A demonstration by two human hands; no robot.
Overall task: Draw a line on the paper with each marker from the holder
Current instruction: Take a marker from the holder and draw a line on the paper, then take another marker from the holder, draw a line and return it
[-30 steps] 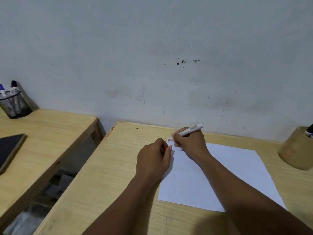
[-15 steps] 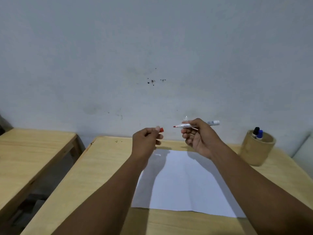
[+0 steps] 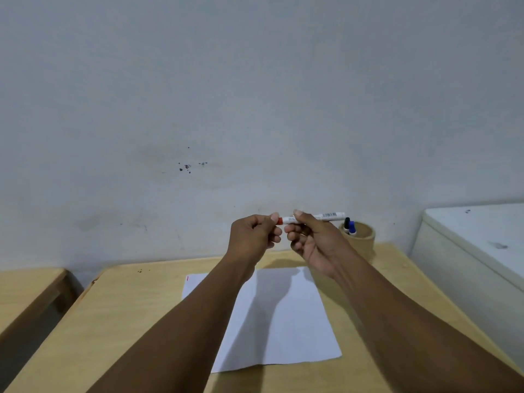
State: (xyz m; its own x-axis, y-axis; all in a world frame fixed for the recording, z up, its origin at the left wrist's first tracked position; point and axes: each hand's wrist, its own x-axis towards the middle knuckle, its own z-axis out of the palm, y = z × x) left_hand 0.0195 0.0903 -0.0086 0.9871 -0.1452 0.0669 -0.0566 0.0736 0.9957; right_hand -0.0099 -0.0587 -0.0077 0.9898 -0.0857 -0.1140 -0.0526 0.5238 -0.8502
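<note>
Both hands are raised above the table in front of the wall. My right hand (image 3: pixel 310 239) grips a white marker (image 3: pixel 326 216) that lies level, its barrel end pointing right. My left hand (image 3: pixel 253 236) pinches the red cap (image 3: pixel 280 220), which sits on the marker's left tip. Below lies a white sheet of paper (image 3: pixel 283 321) with a short red mark (image 3: pixel 187 277) at its far left corner. A round wooden holder (image 3: pixel 361 239) stands at the table's far right, with a black marker (image 3: pixel 346 222) and a blue marker (image 3: pixel 352 226) in it.
The wooden table (image 3: pixel 127 321) runs up to the grey wall. A second wooden table (image 3: pixel 25 290) stands to the left across a gap. A white cabinet (image 3: pixel 470 251) stands close against the right side.
One second ago the right hand was writing at the paper's corner. Both hands then rose, marker and cap apart. Now the cap meets the marker's tip.
</note>
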